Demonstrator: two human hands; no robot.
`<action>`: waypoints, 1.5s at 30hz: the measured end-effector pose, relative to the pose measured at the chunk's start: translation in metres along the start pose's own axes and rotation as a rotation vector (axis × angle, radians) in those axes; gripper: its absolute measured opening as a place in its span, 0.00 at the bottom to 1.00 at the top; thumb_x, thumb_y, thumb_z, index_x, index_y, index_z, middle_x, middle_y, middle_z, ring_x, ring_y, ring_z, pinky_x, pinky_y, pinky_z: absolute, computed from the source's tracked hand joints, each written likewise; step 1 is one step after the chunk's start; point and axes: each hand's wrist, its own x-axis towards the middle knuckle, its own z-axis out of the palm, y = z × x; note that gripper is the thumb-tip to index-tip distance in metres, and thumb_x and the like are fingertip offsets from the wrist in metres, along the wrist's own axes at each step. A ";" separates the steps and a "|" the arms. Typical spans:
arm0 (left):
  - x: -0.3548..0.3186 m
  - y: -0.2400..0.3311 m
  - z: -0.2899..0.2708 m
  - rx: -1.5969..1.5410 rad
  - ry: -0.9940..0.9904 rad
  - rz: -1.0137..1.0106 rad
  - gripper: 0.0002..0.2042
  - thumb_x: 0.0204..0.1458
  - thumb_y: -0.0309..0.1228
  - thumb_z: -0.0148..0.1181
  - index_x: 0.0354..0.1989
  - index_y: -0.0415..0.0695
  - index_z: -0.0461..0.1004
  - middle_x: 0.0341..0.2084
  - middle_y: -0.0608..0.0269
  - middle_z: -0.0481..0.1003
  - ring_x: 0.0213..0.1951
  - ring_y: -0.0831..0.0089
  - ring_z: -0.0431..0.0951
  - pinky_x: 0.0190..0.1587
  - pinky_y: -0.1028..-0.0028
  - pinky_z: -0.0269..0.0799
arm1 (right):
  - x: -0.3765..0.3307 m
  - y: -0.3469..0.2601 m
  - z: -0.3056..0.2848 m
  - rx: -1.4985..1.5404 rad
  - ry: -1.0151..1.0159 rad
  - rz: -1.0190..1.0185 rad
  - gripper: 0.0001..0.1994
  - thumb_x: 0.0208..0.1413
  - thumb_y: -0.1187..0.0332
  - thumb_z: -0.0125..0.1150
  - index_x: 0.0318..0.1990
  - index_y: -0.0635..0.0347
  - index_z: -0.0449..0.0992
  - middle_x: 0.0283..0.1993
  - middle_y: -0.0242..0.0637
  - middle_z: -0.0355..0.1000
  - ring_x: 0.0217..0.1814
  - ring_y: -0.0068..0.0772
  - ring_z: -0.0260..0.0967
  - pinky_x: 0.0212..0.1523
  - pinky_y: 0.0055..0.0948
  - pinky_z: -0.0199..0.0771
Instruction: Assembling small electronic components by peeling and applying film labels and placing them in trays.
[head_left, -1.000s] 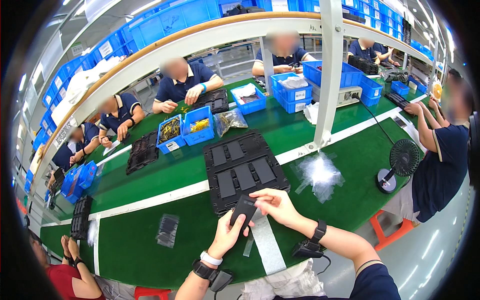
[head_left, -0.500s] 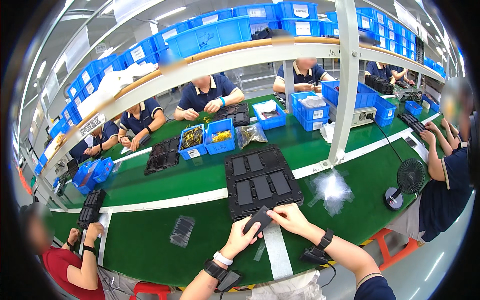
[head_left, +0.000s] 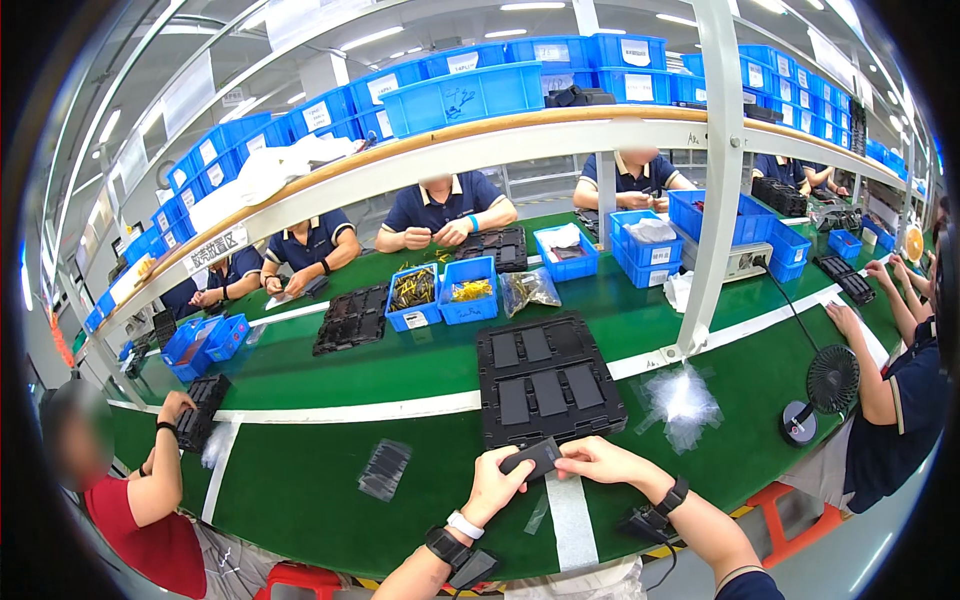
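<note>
A flat dark rectangular piece [head_left: 541, 456], like a small case or battery pack, is held low over the bench's near part. My left hand [head_left: 495, 488] is closed round its left end, thumb on top. At the other end, the fingertips of my right hand [head_left: 602, 461] pinch its edge; what lies right under them is too small to tell. Just beyond both hands is a black moulded tray [head_left: 487, 393], where several similar dark pieces lie in slots.
Clear film strips [head_left: 385, 470] lie at left, and a shiny film pile [head_left: 681, 404] at right. A black fan [head_left: 832, 374] stands farther right, near the upright post [head_left: 712, 190]. Blue bins [head_left: 469, 291] sit beyond the tray. Co-workers sit around the green bench [head_left: 290, 460].
The dark piece has turned from steeply tilted to nearly level, with both hands still on it. The whole view has shifted a little. At left, the co-worker's arm has reached toward their black tray.
</note>
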 end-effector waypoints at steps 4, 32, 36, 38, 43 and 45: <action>0.003 -0.001 -0.006 -0.140 0.025 -0.058 0.08 0.48 0.31 0.55 0.22 0.39 0.72 0.11 0.67 0.70 0.12 0.84 0.67 0.14 0.82 0.59 | -0.002 -0.012 0.004 0.007 0.067 0.008 0.18 0.49 0.76 0.58 0.49 0.60 0.67 0.38 0.36 0.72 0.27 0.17 0.64 0.28 0.19 0.66; 0.001 0.006 -0.001 -0.075 -0.151 0.147 0.16 0.50 0.21 0.55 0.49 0.39 0.66 0.24 0.67 0.74 0.28 0.86 0.72 0.30 0.86 0.68 | 0.000 -0.005 0.010 0.078 0.291 -0.143 0.13 0.51 0.73 0.58 0.46 0.60 0.71 0.20 0.22 0.64 0.23 0.09 0.55 0.26 0.16 0.57; -0.001 0.007 -0.001 -0.142 -0.136 0.114 0.15 0.49 0.21 0.56 0.47 0.38 0.67 0.22 0.69 0.73 0.27 0.87 0.72 0.28 0.86 0.67 | -0.001 -0.011 0.010 0.131 0.255 -0.108 0.12 0.51 0.75 0.58 0.45 0.62 0.71 0.21 0.21 0.62 0.25 0.09 0.55 0.30 0.14 0.57; 0.000 0.007 0.000 -0.137 -0.130 0.121 0.15 0.49 0.21 0.56 0.47 0.38 0.67 0.22 0.68 0.73 0.27 0.86 0.72 0.28 0.86 0.67 | -0.001 -0.012 0.010 0.109 0.270 -0.130 0.13 0.51 0.74 0.58 0.45 0.62 0.71 0.20 0.21 0.63 0.24 0.09 0.55 0.28 0.14 0.57; 0.002 0.012 0.002 -0.181 -0.117 0.118 0.16 0.49 0.21 0.56 0.48 0.39 0.66 0.23 0.67 0.73 0.27 0.85 0.73 0.28 0.86 0.67 | 0.002 -0.004 0.010 0.200 0.315 -0.098 0.13 0.50 0.73 0.60 0.42 0.62 0.67 0.21 0.23 0.66 0.23 0.09 0.57 0.27 0.16 0.59; 0.001 0.004 0.003 -0.173 -0.085 0.161 0.16 0.49 0.23 0.58 0.47 0.40 0.67 0.20 0.68 0.74 0.24 0.87 0.73 0.26 0.86 0.67 | 0.001 -0.003 0.010 0.199 0.314 -0.106 0.12 0.50 0.73 0.60 0.42 0.62 0.67 0.21 0.23 0.66 0.23 0.09 0.58 0.27 0.15 0.59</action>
